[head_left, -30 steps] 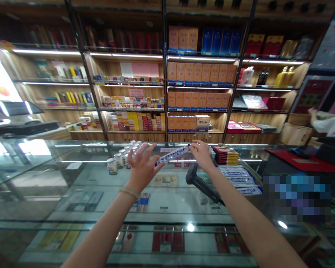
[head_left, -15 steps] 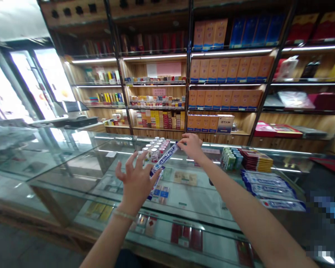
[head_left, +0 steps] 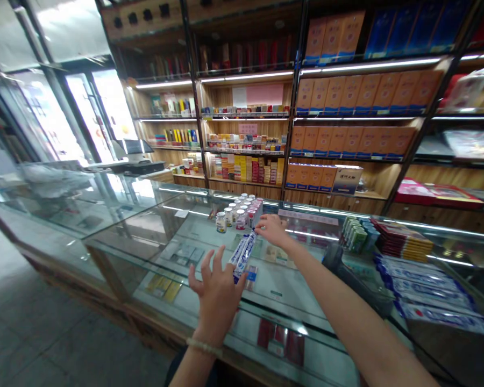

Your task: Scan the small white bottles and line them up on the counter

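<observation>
Two long, narrow blue-and-white wrapped candy packs lie side by side at the middle of the glass counter, slanting away from me. My right hand [head_left: 272,230] pinches the far end of the right-hand candy pack [head_left: 248,248] between thumb and fingertips. At its near end is my left hand [head_left: 220,287], with thumb and index finger around the pack's tip and the other fingers spread. The left-hand candy pack [head_left: 237,251] is right beside it, its near end partly hidden by my left fingers. Just beyond stand small white-capped jars [head_left: 221,221] in rows.
More blue-and-white packs [head_left: 427,287] lie stacked on the right. Behind them are green cans or tubes [head_left: 354,235] and a pile of red-and-yellow packets [head_left: 403,240]. A dark device [head_left: 353,279] stands beside my right forearm. Boxed goods fill the wall shelves [head_left: 349,118].
Both hands have lowered the held pack from a raised slant to lie alongside the other one on the counter. My view has turned left, so the scene shifts right.
</observation>
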A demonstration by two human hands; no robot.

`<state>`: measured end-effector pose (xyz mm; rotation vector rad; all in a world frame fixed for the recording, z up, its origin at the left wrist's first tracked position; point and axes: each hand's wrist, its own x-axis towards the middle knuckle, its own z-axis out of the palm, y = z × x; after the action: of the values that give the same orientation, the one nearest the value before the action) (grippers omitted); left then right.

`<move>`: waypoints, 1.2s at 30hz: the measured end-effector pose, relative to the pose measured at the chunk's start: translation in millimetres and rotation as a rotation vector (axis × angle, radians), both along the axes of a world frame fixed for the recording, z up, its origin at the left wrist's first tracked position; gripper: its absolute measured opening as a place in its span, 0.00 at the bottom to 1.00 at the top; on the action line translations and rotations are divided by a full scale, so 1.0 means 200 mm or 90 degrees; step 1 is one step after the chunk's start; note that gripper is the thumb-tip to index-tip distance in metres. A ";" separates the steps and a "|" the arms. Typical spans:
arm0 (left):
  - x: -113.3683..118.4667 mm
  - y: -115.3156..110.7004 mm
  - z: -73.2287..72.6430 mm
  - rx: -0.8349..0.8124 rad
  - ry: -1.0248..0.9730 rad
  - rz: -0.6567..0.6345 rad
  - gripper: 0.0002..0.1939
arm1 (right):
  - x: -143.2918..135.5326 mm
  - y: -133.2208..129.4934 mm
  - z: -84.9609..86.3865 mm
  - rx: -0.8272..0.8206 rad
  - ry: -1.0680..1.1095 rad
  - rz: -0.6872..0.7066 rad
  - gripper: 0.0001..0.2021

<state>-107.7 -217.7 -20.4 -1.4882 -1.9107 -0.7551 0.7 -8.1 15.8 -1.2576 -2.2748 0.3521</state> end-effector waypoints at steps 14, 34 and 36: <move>0.01 -0.01 -0.04 -0.006 -0.034 0.028 0.08 | -0.05 -0.01 -0.22 -0.035 0.046 -0.032 0.08; -0.01 0.00 -0.07 -0.022 -0.013 0.004 0.11 | -0.06 -0.01 -0.25 -0.027 0.049 -0.042 0.09; -0.01 0.00 -0.06 -0.018 -0.012 0.007 0.11 | -0.06 -0.02 -0.25 -0.023 0.044 -0.039 0.10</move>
<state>-109.1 -217.1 -33.2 -1.4917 -1.9482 -0.7429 -11.2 -11.5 -34.4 -1.3096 -2.1767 0.4087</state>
